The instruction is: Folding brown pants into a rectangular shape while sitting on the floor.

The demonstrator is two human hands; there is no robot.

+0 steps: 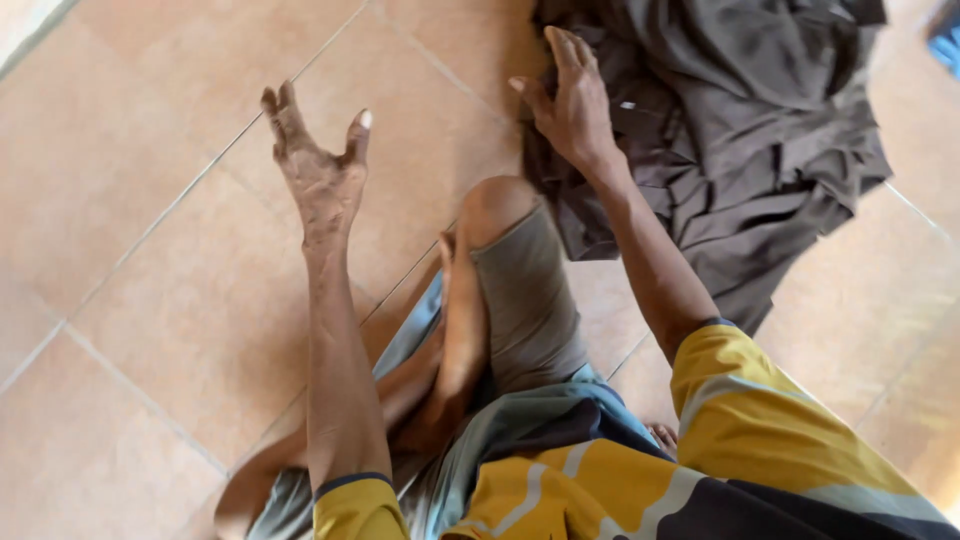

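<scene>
No packages, labels, signs or screens in view.
</scene>
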